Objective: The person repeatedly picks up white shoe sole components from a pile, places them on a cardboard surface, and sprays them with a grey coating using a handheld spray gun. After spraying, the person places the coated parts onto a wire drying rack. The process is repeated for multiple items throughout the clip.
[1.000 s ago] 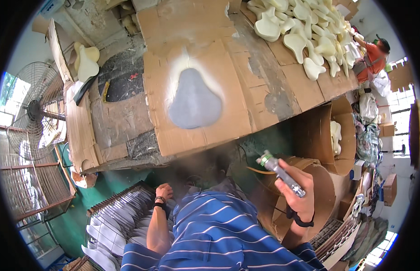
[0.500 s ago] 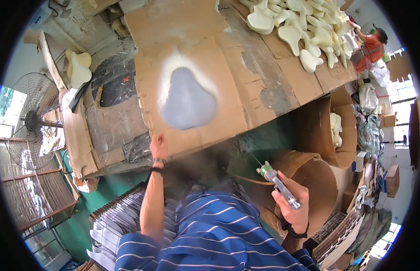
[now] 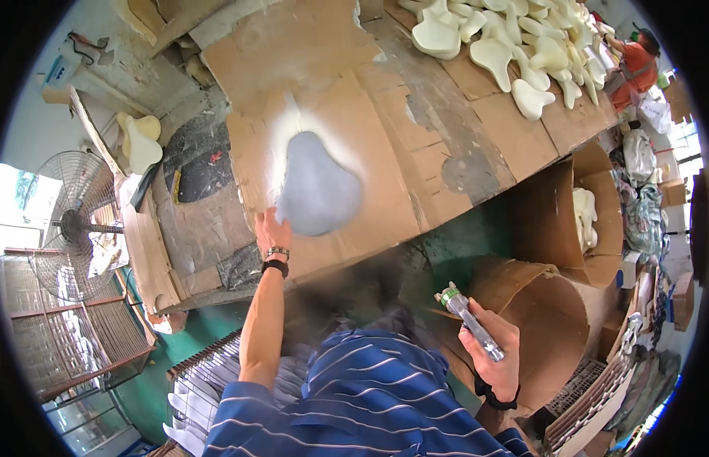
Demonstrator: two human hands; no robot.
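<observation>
1. Grey-coated, pear-shaped piece (image 3: 318,185) lying flat on the cardboard sheet (image 3: 385,175) that covers the desk (image 3: 476,145), ringed by a pale halo of overspray; top face looks fully and evenly covered, so the coating of this side seems done.
2. Left hand (image 3: 270,228) reaching up to the piece's lower left edge, fingers at or just under the rim; too small to tell whether gripping or only touching.
3. Right hand (image 3: 495,350) closed around a spray can (image 3: 470,321), held low and well apart from the piece, nozzle end up and away from the work: spraying apparently paused.
4. Left to do, by the look of it: lifting or turning the coated piece.
5. Heap of uncoated cream pieces (image 3: 514,46) at the far end of the desk, more in the cardboard drum (image 3: 575,213) at right: most of the batch apparently not yet sprayed.
</observation>
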